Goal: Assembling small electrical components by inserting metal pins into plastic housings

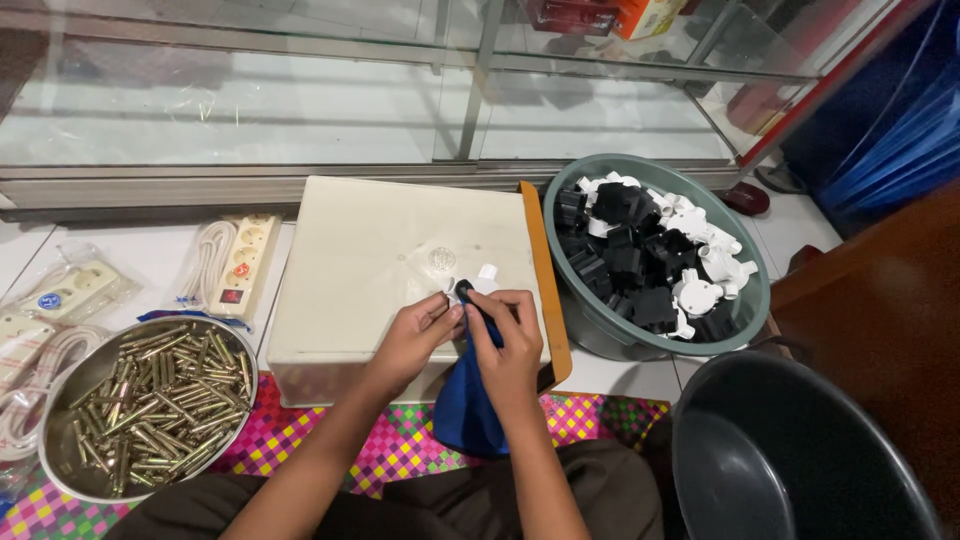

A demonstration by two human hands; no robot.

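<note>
The right hand (512, 335) closes its fingers around a small plug part (476, 288), black and white, and holds it just above the top of the cream box (380, 270). A blue cloth (468, 405) is also caught in this hand and hangs down from the palm over the front edge of the box; it probably protects the palm or gives better friction. The left hand (418, 335) comes from the other side, and its thumb and first fingers pinch at the same small part, as if to steady it or press something into it. What lies between these fingertips is too small to tell.

The box serves as a low work table, so both hands can lean on it. To the right, within easy reach, stands a grey-green basin (752, 310) full of black and white plastic parts. In front of it is an empty dark bucket (800, 470). To the left, a metal bowl (70, 480) holds many brass-coloured pins. Behind the bowl lie power strips (250, 255) with white cables, some in clear bags.
</note>
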